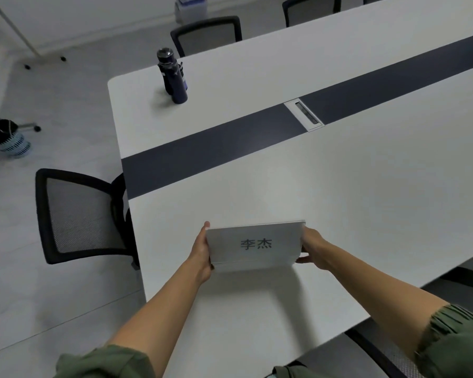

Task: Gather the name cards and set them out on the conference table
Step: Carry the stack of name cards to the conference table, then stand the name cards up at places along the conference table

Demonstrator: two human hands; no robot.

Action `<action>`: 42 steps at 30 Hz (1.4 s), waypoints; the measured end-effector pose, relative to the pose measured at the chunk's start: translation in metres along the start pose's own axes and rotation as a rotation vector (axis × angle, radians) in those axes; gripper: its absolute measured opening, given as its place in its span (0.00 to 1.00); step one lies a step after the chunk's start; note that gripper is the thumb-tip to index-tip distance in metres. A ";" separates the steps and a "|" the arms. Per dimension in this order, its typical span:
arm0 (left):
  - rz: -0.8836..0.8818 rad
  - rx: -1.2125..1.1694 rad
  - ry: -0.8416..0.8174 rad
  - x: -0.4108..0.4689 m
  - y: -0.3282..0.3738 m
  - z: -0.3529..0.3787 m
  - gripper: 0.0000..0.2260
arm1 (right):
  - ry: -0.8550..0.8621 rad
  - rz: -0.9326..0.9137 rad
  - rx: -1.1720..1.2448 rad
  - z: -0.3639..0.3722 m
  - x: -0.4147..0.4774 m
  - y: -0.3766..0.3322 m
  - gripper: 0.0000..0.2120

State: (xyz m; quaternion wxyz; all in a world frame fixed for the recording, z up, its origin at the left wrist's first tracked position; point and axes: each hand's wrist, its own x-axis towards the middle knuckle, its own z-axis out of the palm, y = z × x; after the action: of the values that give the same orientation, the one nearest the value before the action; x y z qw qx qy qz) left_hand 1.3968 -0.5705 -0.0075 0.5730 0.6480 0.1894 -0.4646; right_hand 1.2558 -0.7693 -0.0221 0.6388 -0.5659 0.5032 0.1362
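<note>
Over smooth white conference table [339,186], both hands, left [201,252] and right [313,248], grip flat rectangular name cards [254,245].

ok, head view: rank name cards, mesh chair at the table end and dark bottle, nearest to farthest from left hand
1. name cards: gripped by the left hand itself.
2. mesh chair: to its left, at the table end.
3. dark bottle: far side, near the opposite edge.

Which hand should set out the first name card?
Probably the right hand: both grip the name cards, but the conference table extends rightward; the left hand is near its end.
</note>
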 end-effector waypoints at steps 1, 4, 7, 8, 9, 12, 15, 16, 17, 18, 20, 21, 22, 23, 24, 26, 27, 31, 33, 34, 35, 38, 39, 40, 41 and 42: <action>-0.002 0.016 0.005 0.000 0.002 0.000 0.20 | -0.004 -0.010 -0.078 -0.004 0.001 -0.002 0.15; 0.017 0.094 0.060 -0.001 0.007 -0.003 0.16 | 0.131 -0.176 -0.276 -0.021 0.011 -0.018 0.17; 0.054 0.172 0.087 -0.009 0.013 -0.008 0.14 | 0.369 -0.465 -0.395 -0.027 -0.001 -0.061 0.20; 0.073 0.195 0.094 -0.011 0.014 -0.009 0.14 | 0.350 -0.559 -0.412 -0.024 -0.009 -0.077 0.21; 0.095 0.216 0.096 -0.012 0.014 -0.010 0.13 | 0.261 -0.629 -0.434 -0.018 -0.017 -0.090 0.22; 0.146 0.263 0.093 -0.020 0.011 -0.012 0.12 | -0.138 -0.609 -0.739 0.010 -0.038 -0.110 0.33; 0.166 0.278 0.087 -0.025 0.006 -0.014 0.13 | -0.298 -0.467 -1.145 0.037 -0.041 -0.103 0.46; 0.175 0.285 0.082 -0.026 0.004 -0.017 0.13 | -0.303 -0.440 -1.231 0.044 -0.041 -0.102 0.48; 0.183 0.294 0.070 -0.028 0.003 -0.019 0.13 | -0.292 -0.426 -1.288 0.048 -0.040 -0.102 0.48; 0.188 0.302 0.054 -0.029 0.002 -0.021 0.13 | -0.278 -0.419 -1.324 0.049 -0.039 -0.103 0.46; 0.192 0.314 0.015 -0.033 0.001 -0.025 0.13 | -0.282 -0.423 -1.388 0.050 -0.040 -0.106 0.36; 0.193 0.321 -0.005 -0.036 0.000 -0.029 0.13 | -0.294 -0.434 -1.414 0.053 -0.043 -0.106 0.30; 0.198 0.331 -0.023 -0.039 0.002 -0.035 0.13 | -0.298 -0.449 -1.428 0.057 -0.046 -0.108 0.25; 0.198 0.344 -0.039 -0.039 0.003 -0.036 0.13 | -0.295 -0.456 -1.419 0.055 -0.048 -0.109 0.22; 0.204 0.355 -0.044 -0.041 0.006 -0.042 0.13 | -0.286 -0.467 -1.392 0.056 -0.053 -0.114 0.20; 0.235 0.368 -0.030 -0.045 0.016 -0.060 0.13 | -0.262 -0.496 -1.335 0.063 -0.067 -0.128 0.16; 0.261 0.381 -0.017 -0.048 0.020 -0.074 0.13 | -0.239 -0.520 -1.320 0.071 -0.075 -0.138 0.15; 0.365 0.493 0.067 -0.057 0.039 -0.141 0.11 | -0.137 -0.652 -1.302 0.112 -0.111 -0.166 0.12; 0.411 0.553 0.113 -0.065 0.048 -0.191 0.11 | -0.119 -0.688 -1.274 0.153 -0.124 -0.170 0.12; 0.434 0.587 0.128 -0.067 0.053 -0.200 0.11 | -0.103 -0.687 -1.263 0.159 -0.126 -0.171 0.12; 0.453 0.626 0.145 -0.071 0.055 -0.220 0.10 | -0.093 -0.692 -1.260 0.177 -0.129 -0.170 0.12; 0.512 0.752 0.167 -0.087 0.060 -0.296 0.08 | -0.058 -0.688 -1.242 0.255 -0.132 -0.155 0.15; 0.523 0.794 0.172 -0.091 0.062 -0.317 0.07 | -0.047 -0.682 -1.238 0.277 -0.131 -0.149 0.17; 0.537 0.829 0.184 -0.094 0.064 -0.343 0.07 | -0.046 -0.671 -1.235 0.305 -0.130 -0.144 0.18; 0.546 0.860 0.187 -0.096 0.066 -0.363 0.07 | -0.039 -0.652 -1.235 0.326 -0.129 -0.139 0.18; 0.553 0.884 0.192 -0.097 0.069 -0.380 0.08 | -0.039 -0.630 -1.237 0.343 -0.128 -0.135 0.18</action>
State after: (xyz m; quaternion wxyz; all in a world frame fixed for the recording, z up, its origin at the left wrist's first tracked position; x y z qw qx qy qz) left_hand 1.5488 -0.2127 0.0772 0.3265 0.8931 -0.1509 -0.2701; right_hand 1.4657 -0.4671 0.1084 0.2168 -0.9425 0.1334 0.2163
